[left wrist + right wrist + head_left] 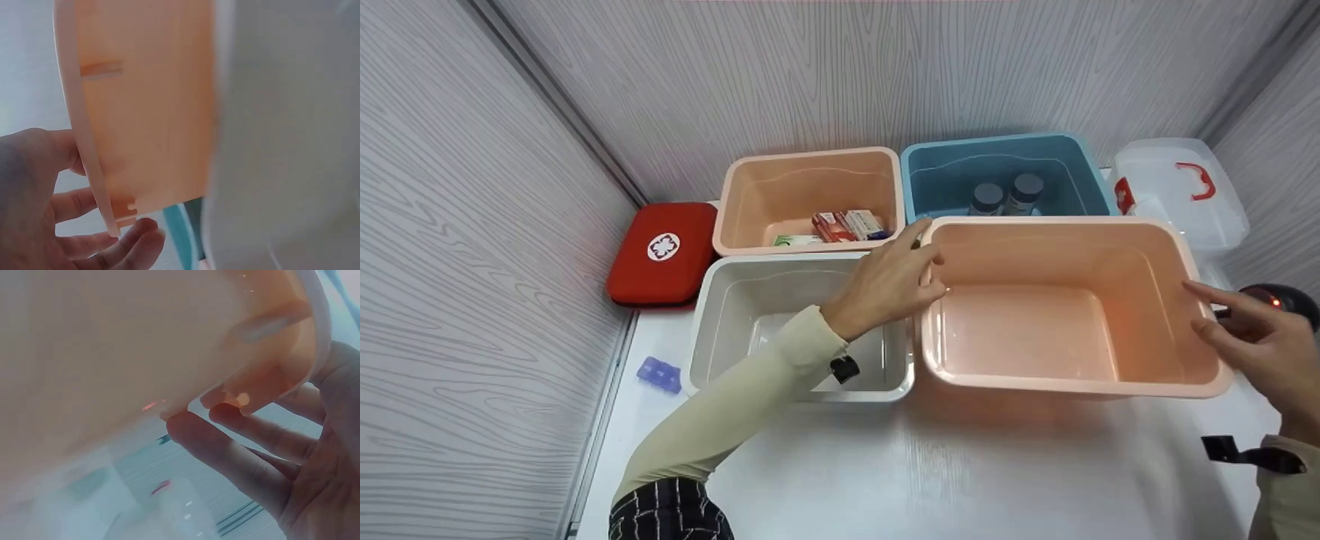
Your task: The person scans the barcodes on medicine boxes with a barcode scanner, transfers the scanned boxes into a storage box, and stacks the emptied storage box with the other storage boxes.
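Note:
An empty peach storage bin (1027,330) is held at its two short ends, at the front right. My left hand (894,281) grips its left rim; the left wrist view shows the thumb at the rim and the other fingers around the corner of the bin wall (152,129). At the opposite end my right hand (1260,337) pinches the right rim. In the right wrist view its fingertips (188,427) touch the outside of the bin. The bin's near side seems raised off the table, with a peach glow below it. My left forearm crosses over a white bin (705,322).
Behind stand another peach bin (810,154) with small medicine boxes (840,226) and a blue bin (982,144) with two dark-capped bottles (1024,191). A red first-aid case (660,255) and purple pill box (658,374) lie left. A clear lidded box (1185,195) and black device (1290,300) stand right.

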A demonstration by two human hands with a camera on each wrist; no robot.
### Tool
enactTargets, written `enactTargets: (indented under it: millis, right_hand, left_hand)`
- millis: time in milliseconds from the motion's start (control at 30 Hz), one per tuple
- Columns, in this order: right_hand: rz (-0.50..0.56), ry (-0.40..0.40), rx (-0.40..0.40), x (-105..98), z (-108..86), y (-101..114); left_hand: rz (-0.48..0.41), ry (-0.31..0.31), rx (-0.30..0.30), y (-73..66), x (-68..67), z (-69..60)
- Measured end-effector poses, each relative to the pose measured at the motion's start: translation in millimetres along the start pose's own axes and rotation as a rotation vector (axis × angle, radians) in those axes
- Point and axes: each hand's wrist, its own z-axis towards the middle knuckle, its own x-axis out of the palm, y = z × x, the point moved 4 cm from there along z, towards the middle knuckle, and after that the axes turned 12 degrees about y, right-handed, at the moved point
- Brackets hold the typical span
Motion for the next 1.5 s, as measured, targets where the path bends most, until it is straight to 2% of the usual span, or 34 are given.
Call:
enactTargets:
  millis: [100, 233, 367, 467, 600, 733, 833, 933, 1067, 1267, 1400, 1500]
  right_hand:
    - [0.023, 0.002, 0.025, -13.5, 9.2, 15.0]
    - [0.112, 0.035, 0.036, -28.9, 23.3, 36.2]
    - [0.099, 0.043, 0.053, -41.6, 32.7, 61.3]
    - [0.096, 0.032, 0.043, -43.0, 40.2, 82.1]
    - [0.118, 0.029, 0.035, -34.4, 52.1, 110.4]
    - [0.223, 0.077, 0.003, -16.7, 66.6, 137.0]
    - [0.28, 0.125, -0.026, 2.0, 78.4, 154.4]
    - [0.238, 0.157, -0.021, 25.2, 90.2, 172.4]
    - [0.23, 0.2, -0.069, 60.6, 104.2, 198.8]
    - [0.197, 0.259, -0.203, 106.1, 110.7, 233.3]
    - [0.184, 0.283, -0.253, 134.1, 112.3, 245.0]
    - [0.179, 0.301, -0.261, 151.8, 112.7, 248.0]
  left_hand:
    - [-0.067, -0.015, 0.007, -2.5, -15.8, -2.4]
    - [-0.101, -0.039, 0.02, -4.7, -40.2, -5.5]
    - [-0.157, -0.051, 0.011, -5.7, -71.1, -12.3]
    - [-0.189, -0.052, 0.009, -2.9, -95.3, -22.5]
    - [-0.22, -0.051, 0.033, 10.9, -120.9, -40.3]
    - [-0.25, -0.05, -0.028, 35.2, -138.8, -61.4]
    - [-0.261, -0.071, -0.071, 56.5, -148.4, -78.2]
    - [-0.289, -0.091, -0.099, 80.5, -153.5, -98.6]
    - [-0.321, -0.114, -0.147, 111.3, -157.5, -132.1]
    - [-0.299, -0.113, -0.218, 141.2, -167.5, -175.9]
    - [-0.285, -0.091, -0.257, 159.4, -173.2, -197.4]
    - [-0.256, -0.078, -0.263, 172.6, -172.3, -206.4]
